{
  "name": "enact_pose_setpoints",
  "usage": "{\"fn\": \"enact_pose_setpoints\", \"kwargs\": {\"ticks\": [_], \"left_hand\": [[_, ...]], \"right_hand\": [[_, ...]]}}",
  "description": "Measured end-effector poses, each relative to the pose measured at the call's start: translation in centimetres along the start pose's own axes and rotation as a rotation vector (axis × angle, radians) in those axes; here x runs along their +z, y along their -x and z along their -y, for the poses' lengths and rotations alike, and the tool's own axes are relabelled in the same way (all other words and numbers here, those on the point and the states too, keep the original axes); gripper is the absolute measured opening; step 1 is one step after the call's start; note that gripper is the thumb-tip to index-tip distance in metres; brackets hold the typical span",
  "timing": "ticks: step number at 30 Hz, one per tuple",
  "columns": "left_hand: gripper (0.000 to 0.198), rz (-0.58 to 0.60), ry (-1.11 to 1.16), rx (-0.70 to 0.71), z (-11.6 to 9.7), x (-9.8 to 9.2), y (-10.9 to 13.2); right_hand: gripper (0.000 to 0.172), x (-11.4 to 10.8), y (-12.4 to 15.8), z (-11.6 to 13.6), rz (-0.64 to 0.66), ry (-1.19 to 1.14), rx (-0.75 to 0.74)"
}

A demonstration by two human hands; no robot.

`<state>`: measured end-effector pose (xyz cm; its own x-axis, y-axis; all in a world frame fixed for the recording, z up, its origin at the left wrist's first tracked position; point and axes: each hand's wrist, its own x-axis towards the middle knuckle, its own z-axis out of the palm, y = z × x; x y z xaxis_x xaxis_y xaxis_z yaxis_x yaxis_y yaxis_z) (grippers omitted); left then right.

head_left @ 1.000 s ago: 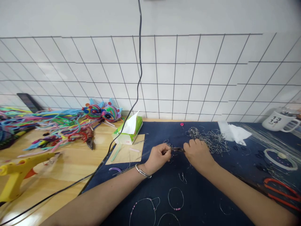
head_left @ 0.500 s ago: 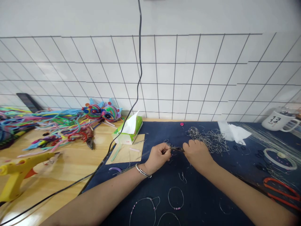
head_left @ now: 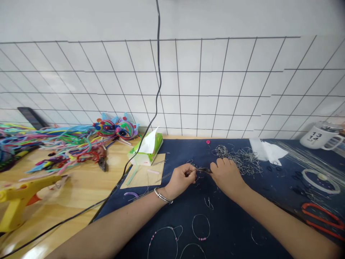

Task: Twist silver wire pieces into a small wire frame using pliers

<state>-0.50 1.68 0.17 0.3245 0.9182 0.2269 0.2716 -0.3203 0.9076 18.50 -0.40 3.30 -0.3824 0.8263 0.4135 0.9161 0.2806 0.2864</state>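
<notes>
1 dk tool [head_left: 205, 170] in R hand [head_left: 226, 177]

The left hand [head_left: 181, 181] pinches fine wire [head_left: 196, 170] at the nose of dark pliers [head_left: 205, 170], gripped in the right hand [head_left: 226, 178]. Just beyond the right fingers lies a silver wire tangle [head_left: 249, 163]; beyond and left of the left fingers, a tissue pack [head_left: 157, 150]; nearer than the fingers, a pink-beaded wire loop [head_left: 202, 239]; far left of them, a yellow glue gun [head_left: 16, 205].
</notes>
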Motion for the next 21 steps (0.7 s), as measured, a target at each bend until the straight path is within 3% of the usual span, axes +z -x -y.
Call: {"fn": "enact_pose_setpoints", "kwargs": {"ticks": [11, 21], "left_hand": [[0.012, -0.022, 0.047, 0.0, -0.3, 0.0, 0.2], [0.019, 0.042, 0.115, -0.055, -1.1, -0.1, 0.0]], "right_hand": [[0.022, -0.2, 0.1, 0.3, 0.038, -0.005, 0.023], [0.032, 0.6, 0.1, -0.1, 0.263, -0.167, 0.048]]}}
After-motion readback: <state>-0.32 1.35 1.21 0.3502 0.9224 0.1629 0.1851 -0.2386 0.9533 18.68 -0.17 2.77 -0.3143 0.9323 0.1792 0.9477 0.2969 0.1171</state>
